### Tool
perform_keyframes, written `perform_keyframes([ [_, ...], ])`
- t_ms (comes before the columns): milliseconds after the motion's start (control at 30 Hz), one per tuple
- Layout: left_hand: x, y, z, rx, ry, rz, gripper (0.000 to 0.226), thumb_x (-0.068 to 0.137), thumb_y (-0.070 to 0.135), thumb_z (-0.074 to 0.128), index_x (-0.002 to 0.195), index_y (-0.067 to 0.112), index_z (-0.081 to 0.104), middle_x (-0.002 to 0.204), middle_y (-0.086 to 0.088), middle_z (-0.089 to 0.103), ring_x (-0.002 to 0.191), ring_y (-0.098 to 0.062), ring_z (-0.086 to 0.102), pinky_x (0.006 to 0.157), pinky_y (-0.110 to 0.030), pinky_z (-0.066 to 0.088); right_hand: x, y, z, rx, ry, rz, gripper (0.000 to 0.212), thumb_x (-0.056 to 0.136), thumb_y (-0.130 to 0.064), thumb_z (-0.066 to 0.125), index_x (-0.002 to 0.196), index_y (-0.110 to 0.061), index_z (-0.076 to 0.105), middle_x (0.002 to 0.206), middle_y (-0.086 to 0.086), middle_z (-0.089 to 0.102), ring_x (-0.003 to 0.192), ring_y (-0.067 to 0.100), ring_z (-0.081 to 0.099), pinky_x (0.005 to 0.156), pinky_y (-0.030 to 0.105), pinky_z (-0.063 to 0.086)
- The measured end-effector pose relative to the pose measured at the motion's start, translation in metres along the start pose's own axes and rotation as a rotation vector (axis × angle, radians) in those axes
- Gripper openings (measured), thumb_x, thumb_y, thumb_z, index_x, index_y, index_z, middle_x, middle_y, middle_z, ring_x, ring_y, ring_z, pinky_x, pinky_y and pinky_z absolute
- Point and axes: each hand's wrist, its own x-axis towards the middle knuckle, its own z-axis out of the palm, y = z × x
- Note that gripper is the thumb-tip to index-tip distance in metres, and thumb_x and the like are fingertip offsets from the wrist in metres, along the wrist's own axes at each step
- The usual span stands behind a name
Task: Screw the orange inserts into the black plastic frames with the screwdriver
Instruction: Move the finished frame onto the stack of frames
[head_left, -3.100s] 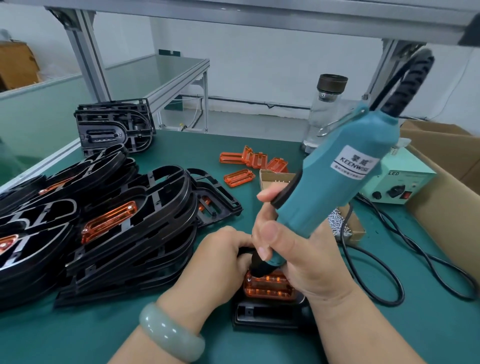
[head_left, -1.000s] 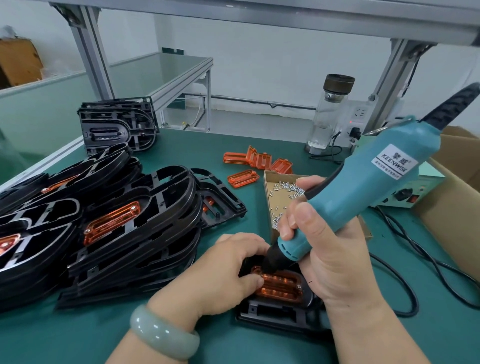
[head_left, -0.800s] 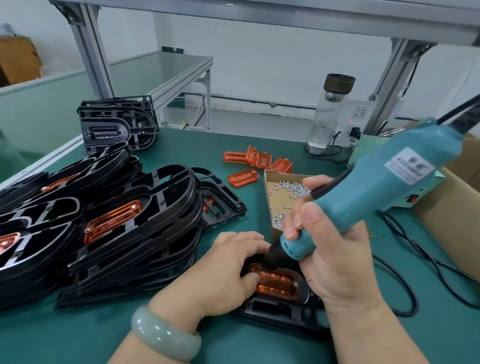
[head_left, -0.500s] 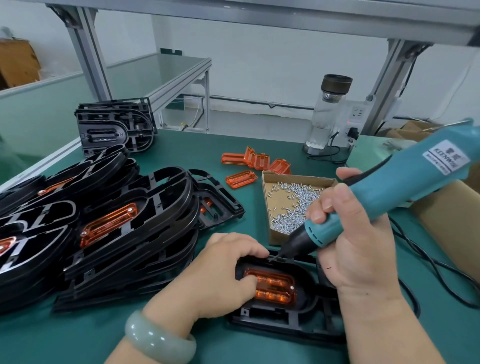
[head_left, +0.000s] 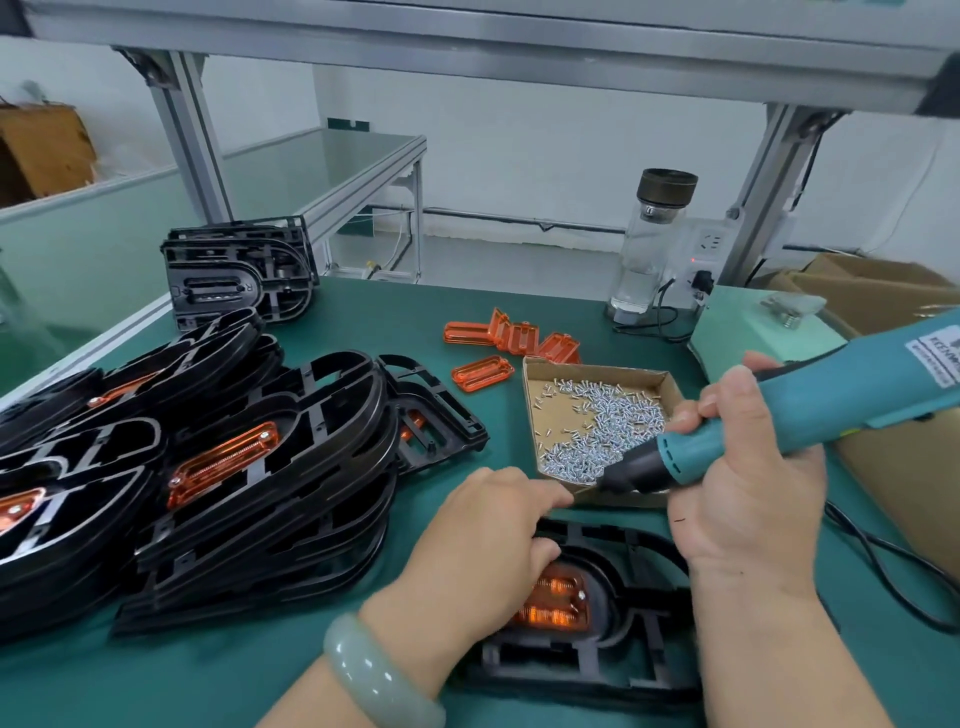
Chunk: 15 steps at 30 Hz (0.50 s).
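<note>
A black plastic frame (head_left: 631, 613) lies on the green mat near me, with an orange insert (head_left: 556, 603) seated in it. My left hand (head_left: 483, 551) rests on the frame's left part, fingers curled over the insert's end. My right hand (head_left: 743, 493) grips the teal electric screwdriver (head_left: 810, 415), which lies almost level. Its black tip (head_left: 605, 483) points left at the near edge of the cardboard tray of screws (head_left: 597, 421), beside my left fingertips. Whether a screw sits on the bit I cannot tell.
A big pile of black frames with orange inserts (head_left: 223, 462) fills the left. Loose orange inserts (head_left: 514, 343) lie behind the tray. A glass bottle (head_left: 649, 244), a pale green power unit (head_left: 763, 327) and cardboard boxes (head_left: 883, 296) stand at the right, with black cables (head_left: 893, 571).
My right hand has lifted the screwdriver off the insert, laid it flatter and swung its tip up to the screw tray. The left hand stays on the frame.
</note>
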Motion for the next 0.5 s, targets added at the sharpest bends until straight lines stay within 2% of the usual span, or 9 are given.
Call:
perform_keyframes([
  [167,-0.012,0.011,-0.013,0.107,-0.023,0.038,0.032,0.096,0.032,0.048,0.128,0.037,0.049,0.117,0.010,0.045,0.113,-0.011,0.036,0.091,-0.018,0.024,0.006,-0.001,-0.005,-0.010,0.045,0.010,0.014,0.097,-0.005,0.054,0.097,-0.019,0.055,0.063,-0.008,0.054,0.052,0.007,0.049,0.057,0.019,0.045],
  [367,-0.019,0.034,-0.056,0.236,-0.006,-0.027,0.032,0.098,0.029,0.044,0.129,0.037,0.042,0.119,0.010,0.037,0.113,-0.011,0.031,0.096,-0.025,0.033,0.012,-0.003,-0.011,0.142,0.036,0.052,0.011,0.096,-0.016,0.055,0.093,-0.026,0.058,0.065,-0.009,0.050,0.058,0.008,0.049,0.067,0.020,0.044],
  [500,-0.020,0.044,-0.097,0.314,0.005,-0.058,0.033,0.098,0.037,0.040,0.130,0.042,0.038,0.123,0.014,0.035,0.118,-0.008,0.032,0.099,-0.021,0.027,0.013,-0.004,-0.014,0.233,0.043,0.109,0.008,0.093,-0.023,0.058,0.090,-0.029,0.055,0.066,-0.013,0.050,0.058,0.004,0.048,0.071,0.020,0.043],
])
